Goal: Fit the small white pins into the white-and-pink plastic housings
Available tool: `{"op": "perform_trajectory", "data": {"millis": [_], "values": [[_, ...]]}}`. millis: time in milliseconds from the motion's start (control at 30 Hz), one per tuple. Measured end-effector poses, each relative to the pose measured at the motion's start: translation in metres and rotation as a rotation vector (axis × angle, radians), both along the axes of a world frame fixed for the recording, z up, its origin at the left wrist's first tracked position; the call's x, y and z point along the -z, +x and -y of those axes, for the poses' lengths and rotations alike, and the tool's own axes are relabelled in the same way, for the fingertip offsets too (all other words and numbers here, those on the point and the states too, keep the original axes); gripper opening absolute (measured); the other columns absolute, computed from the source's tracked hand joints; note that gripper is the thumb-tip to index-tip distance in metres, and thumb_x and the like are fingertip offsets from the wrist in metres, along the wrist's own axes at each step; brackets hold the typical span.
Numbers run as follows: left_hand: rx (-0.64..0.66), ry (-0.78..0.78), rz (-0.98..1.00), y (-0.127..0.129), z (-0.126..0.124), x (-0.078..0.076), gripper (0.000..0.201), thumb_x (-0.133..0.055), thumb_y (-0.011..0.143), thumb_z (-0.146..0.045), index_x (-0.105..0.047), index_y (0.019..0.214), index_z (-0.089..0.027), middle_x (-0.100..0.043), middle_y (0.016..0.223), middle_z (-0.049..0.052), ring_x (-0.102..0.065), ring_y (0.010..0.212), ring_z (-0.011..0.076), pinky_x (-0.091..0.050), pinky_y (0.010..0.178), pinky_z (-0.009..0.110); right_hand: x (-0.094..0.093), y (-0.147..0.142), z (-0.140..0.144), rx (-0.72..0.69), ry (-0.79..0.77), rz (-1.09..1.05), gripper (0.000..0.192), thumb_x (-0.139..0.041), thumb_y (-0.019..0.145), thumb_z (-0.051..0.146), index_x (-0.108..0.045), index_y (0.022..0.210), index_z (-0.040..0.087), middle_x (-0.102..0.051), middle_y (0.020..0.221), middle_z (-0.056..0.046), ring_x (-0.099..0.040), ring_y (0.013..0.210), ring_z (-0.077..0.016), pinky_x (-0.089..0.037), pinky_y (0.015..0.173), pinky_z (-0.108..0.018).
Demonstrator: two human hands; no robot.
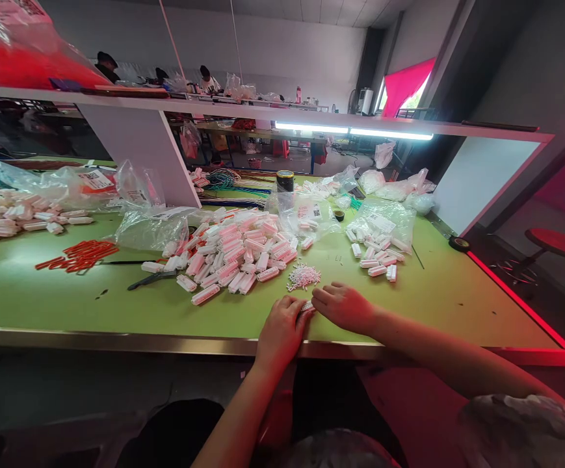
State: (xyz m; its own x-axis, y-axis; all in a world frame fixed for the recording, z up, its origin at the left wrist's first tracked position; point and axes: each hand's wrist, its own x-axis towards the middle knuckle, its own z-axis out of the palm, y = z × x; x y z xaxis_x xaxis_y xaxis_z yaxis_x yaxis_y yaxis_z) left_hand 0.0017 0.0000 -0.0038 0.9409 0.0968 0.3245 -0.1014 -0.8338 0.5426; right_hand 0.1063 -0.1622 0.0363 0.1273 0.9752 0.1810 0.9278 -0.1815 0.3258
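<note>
Two hands meet over one small white part at the near edge of the green tabletop (43, 292).

At 9 o'clock lie loose red strips (80, 255); toward 11 o'clock, the large pile of white-and-pink pieces (233, 250). The left hand (279, 328) and right hand (343, 305) sit fingertip to fingertip, pinched together on the small white part (307, 305). At 12 o'clock, just beyond, lies a heap of tiny white bits (303, 275). Judged risk: the part sits near the rim; a slipped pinch could drop it off.
</note>
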Motion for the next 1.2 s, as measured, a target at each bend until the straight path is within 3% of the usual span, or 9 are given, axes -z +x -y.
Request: {"op": "perform_trajectory", "data": {"millis": [133, 267, 400, 467, 600, 800, 1067, 1200], "values": [[-0.002, -0.004, 0.005, 0.0, 0.0, 0.0, 0.02, -0.051, 0.099, -0.029, -0.067, 0.107, -0.021, -0.065, 0.101, 0.006, -0.058, 0.099, 0.0242, -0.049, 0.09, 0.04, 0.0, -0.006, -0.001, -0.018, -0.012, -0.029, 0.026, -0.042, 0.101, 0.011, -0.065, 0.093, 0.015, -0.064, 0.091, -0.008, -0.052, 0.073, -0.0174, -0.035, 0.064, -0.032], [-0.004, -0.006, 0.028, 0.0, 0.0, 0.002, 0.024, -0.05, 0.1, -0.032, -0.068, 0.111, -0.022, -0.064, 0.101, 0.007, -0.058, 0.098, 0.0236, -0.05, 0.09, 0.04, 0.004, -0.003, 0.003, 0.062, 0.022, -0.178, 0.022, -0.047, 0.101, 0.014, -0.067, 0.095, 0.017, -0.065, 0.092, -0.007, -0.057, 0.074, -0.0159, -0.039, 0.067, -0.03], [0.018, 0.048, 0.021, -0.001, 0.0, 0.003, 0.035, -0.048, 0.1, -0.029, -0.061, 0.133, -0.029, -0.062, 0.103, 0.007, -0.057, 0.099, 0.0238, -0.05, 0.09, 0.039, 0.01, 0.024, 0.009, 0.272, 0.288, -0.486, 0.018, -0.052, 0.1, 0.019, -0.069, 0.106, 0.019, -0.069, 0.102, -0.005, -0.064, 0.081, -0.0143, -0.045, 0.071, -0.025], [0.043, 0.104, 0.01, -0.002, 0.0, 0.003, 0.041, -0.046, 0.099, -0.022, -0.059, 0.135, -0.035, -0.059, 0.104, 0.006, -0.056, 0.096, 0.023, -0.05, 0.088, 0.037, 0.014, 0.043, 0.011, 0.349, 0.38, -0.578, 0.015, -0.055, 0.097, 0.016, -0.071, 0.098, 0.017, -0.07, 0.098, -0.006, -0.065, 0.087, -0.0161, -0.047, 0.077, -0.026], [0.046, 0.158, 0.009, -0.002, 0.0, 0.002, 0.048, -0.044, 0.095, -0.013, -0.062, 0.132, -0.038, -0.057, 0.104, 0.006, -0.054, 0.094, 0.0221, -0.05, 0.087, 0.035, 0.024, 0.073, 0.008, 0.432, 0.419, -0.654, 0.01, -0.062, 0.091, 0.01, -0.071, 0.091, 0.015, -0.071, 0.092, -0.006, -0.065, 0.089, -0.0175, -0.048, 0.082, -0.029], [0.045, 0.149, 0.0, -0.002, 0.0, 0.002, 0.048, -0.045, 0.094, -0.012, -0.063, 0.131, -0.038, -0.057, 0.104, 0.007, -0.055, 0.095, 0.0232, -0.051, 0.086, 0.037, 0.036, 0.079, -0.006, 0.501, 0.426, -0.66, 0.008, -0.064, 0.089, 0.012, -0.071, 0.092, 0.016, -0.068, 0.096, -0.006, -0.063, 0.088, -0.0163, -0.047, 0.081, -0.028], [0.036, 0.1, 0.005, 0.0, -0.002, 0.004, 0.042, -0.046, 0.1, -0.022, -0.055, 0.139, -0.032, -0.06, 0.106, 0.006, -0.057, 0.099, 0.023, -0.05, 0.092, 0.039, 0.032, 0.072, -0.007, 0.494, 0.456, -0.656, 0.008, -0.062, 0.091, 0.01, -0.068, 0.089, 0.014, -0.065, 0.094, -0.006, -0.062, 0.089, -0.0163, -0.047, 0.082, -0.027], [-0.02, 0.022, 0.005, 0.001, -0.001, 0.006, 0.03, -0.049, 0.1, -0.03, -0.061, 0.126, -0.021, -0.064, 0.111, 0.008, -0.058, 0.106, 0.0257, -0.049, 0.096, 0.042, 0.019, 0.045, 0.001, 0.3, 0.425, -0.6, 0.013, -0.053, 0.098, 0.014, -0.066, 0.095, 0.017, -0.064, 0.101, -0.006, -0.062, 0.09, -0.0157, -0.046, 0.081, -0.026]]}}
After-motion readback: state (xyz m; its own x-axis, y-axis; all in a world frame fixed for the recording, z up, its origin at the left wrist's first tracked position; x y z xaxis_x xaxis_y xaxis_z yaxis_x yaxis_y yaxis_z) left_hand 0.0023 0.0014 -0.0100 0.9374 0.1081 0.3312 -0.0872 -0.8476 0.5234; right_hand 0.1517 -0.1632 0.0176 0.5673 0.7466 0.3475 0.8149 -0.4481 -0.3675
